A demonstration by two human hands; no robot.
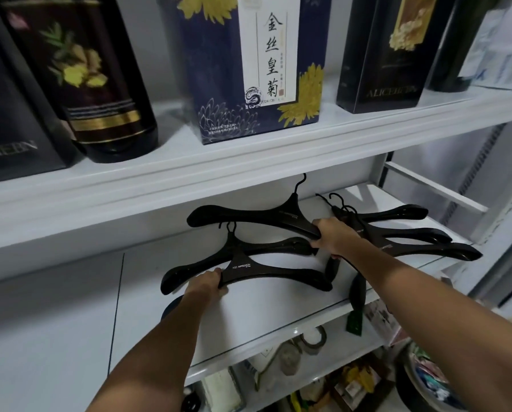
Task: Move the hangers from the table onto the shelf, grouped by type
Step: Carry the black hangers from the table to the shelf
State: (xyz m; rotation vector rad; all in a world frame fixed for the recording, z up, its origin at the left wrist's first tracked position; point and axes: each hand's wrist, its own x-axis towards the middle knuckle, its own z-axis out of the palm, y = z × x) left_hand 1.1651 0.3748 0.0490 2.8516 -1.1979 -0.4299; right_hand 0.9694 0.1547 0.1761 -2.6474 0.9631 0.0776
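Several wide black hangers lie on the white middle shelf (249, 316). My left hand (208, 281) grips the left arm of a near black hanger (266, 270) with white lettering, which lies over another one. My right hand (332, 236) grips the right arm of a farther black hanger (249, 215), whose hook points toward the shelf's back. To the right, a pile of black hangers (412, 239) fans out, partly behind my right forearm. A dark hanger arm (357, 289) sticks out over the shelf's front edge.
On the upper shelf (189, 173) stand a dark bottle (94, 84), a blue flowered box (249, 66) and black boxes (391, 52). Below the front edge sit tape rolls (314, 337), a green tag (355, 321) and clutter. A white frame post (379, 171) rises at the right.
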